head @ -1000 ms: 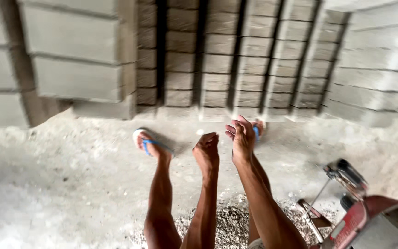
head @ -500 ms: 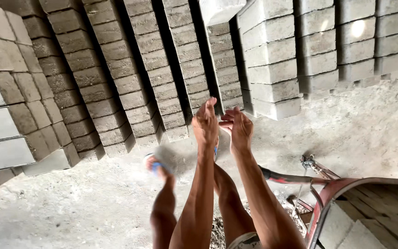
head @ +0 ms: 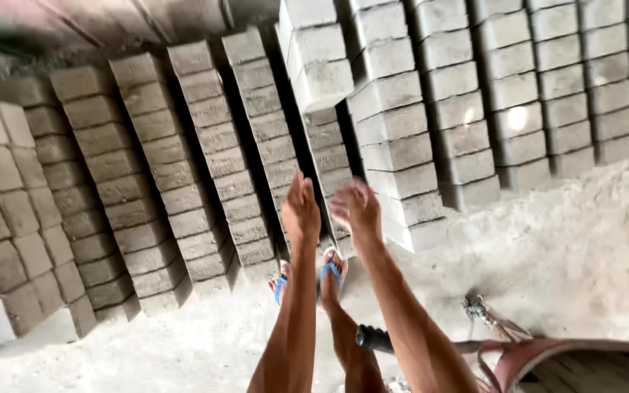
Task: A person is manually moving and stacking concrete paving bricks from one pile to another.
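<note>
Here, the left hand (head: 301, 209) and the right hand (head: 356, 207) are held out in front, close side by side. Each grip is loose and holds nothing, with fingers a bit blurry. Just past them stand rows of grey blocks (head: 394, 124). Below, a foot in a blue sandal (head: 331, 275) stands on the sandy floor (head: 576, 240). A red cart (head: 540, 356) sits near the right arm.

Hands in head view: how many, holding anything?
2. Left hand and right hand are raised side by side before the stacked concrete blocks, both open and holding nothing.
</note>
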